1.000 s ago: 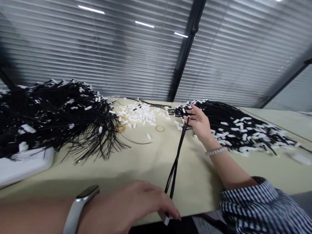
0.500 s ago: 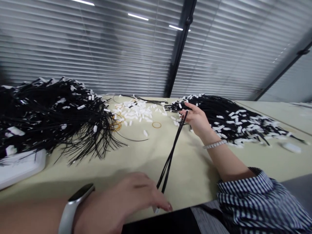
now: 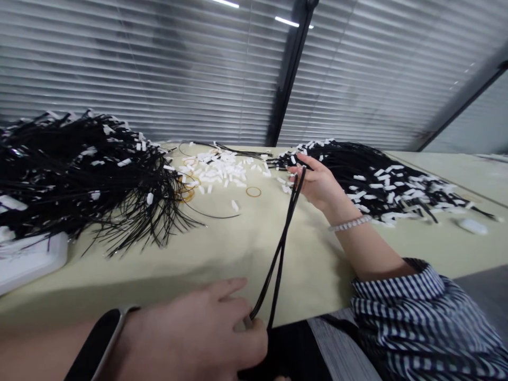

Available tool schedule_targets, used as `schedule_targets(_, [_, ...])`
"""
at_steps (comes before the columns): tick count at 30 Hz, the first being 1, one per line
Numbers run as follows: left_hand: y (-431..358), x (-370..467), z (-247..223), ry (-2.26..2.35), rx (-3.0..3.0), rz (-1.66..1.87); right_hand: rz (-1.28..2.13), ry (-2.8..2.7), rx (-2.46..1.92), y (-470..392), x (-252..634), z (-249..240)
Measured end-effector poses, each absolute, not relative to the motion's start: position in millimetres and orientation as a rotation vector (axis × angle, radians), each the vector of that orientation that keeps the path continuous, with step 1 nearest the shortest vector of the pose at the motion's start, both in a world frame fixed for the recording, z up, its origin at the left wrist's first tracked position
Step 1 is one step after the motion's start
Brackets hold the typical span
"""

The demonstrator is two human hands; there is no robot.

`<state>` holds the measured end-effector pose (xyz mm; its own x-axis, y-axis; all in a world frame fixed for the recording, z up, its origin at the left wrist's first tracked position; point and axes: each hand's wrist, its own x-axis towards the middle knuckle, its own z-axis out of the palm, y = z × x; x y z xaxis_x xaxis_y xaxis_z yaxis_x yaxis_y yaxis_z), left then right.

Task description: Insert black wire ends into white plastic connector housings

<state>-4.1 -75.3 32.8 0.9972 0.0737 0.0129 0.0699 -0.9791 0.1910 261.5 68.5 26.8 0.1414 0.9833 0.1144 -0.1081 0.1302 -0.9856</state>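
Hands (image 3: pixel 190 330) (image 3: pixel 320 186) apart, right outstretched, black wires (image 3: pixel 282 241) between

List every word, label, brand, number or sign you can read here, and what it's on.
No readable text anywhere in view.
White tray, left edge: purplish marks, too blurred to read.
Wristband screen: dark, nothing legible.
Loose white pieces: too small to tell.
Held black cables: none legible.

Pile (image 3: pixel 75 169) left, pile (image 3: pixel 367 159) right, held cables (image 3: pixel 283 237) between
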Motion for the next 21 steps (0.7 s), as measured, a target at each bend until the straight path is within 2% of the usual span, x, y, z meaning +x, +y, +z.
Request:
schedule_targets(4, [-73.1,-1.1,41.6,-0.007,3.026,-0.278,1.075,-1.048,-1.094,67.5,261.6,28.9])
schedule_targets(7, [-71.0,-1.3,42.2,-0.058,3.02,-0.273,1.084,-1.035,-1.094,68.0,262.1,28.3])
schedule_targets(10, [-70.5,-4.6,33.9,0.009,2.968,0.002,1.077,-1.04,-1.086,69.8,264.7,27.6])
schedule_targets(13, [-69.1,-9.5,21.7,0.324,2.803,0.345,1.018,-1.068,-1.039,70.5,273.3,30.2])
schedule_targets(17, [-61.6,-12.6,8.7,0.805,2.445,0.615,0.849,-1.096,-0.894,70.1,294.1,38.1])
schedule_targets(21, [-51.1,-10.1,2.4,0.978,2.121,0.937,0.626,-1.026,-0.74,72.3,319.9,49.4])
